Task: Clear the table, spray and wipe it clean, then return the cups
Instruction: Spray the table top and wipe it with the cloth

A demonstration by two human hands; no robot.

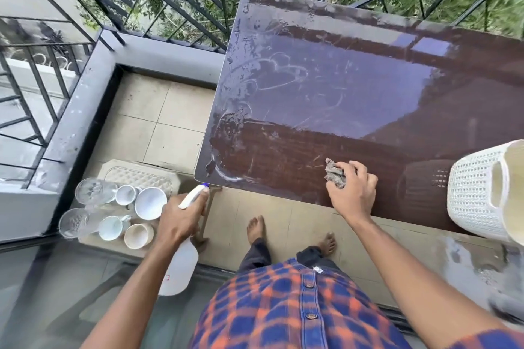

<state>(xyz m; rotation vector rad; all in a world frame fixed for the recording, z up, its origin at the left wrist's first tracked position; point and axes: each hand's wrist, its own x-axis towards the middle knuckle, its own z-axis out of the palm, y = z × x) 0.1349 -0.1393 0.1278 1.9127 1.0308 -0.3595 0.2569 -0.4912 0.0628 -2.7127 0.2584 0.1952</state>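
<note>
The spray bottle (181, 263) lies lengthwise from the person's waist up to the table's (326, 88) near left corner, with its nozzle pointing forward at that corner. The left hand (178, 221) is wrapped round the bottle's neck. The right hand (354, 193), fingers curled, grips a grey cloth (334, 173) pressed on the wet brown tabletop near its front edge. Four cups (150, 202) and two glasses (95, 191) stand mouth up, grouped low to the left of the table

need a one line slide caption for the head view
Right hand holds a rag on the wet table, left hand grips a spray bottle, cups sit off the table.
</note>
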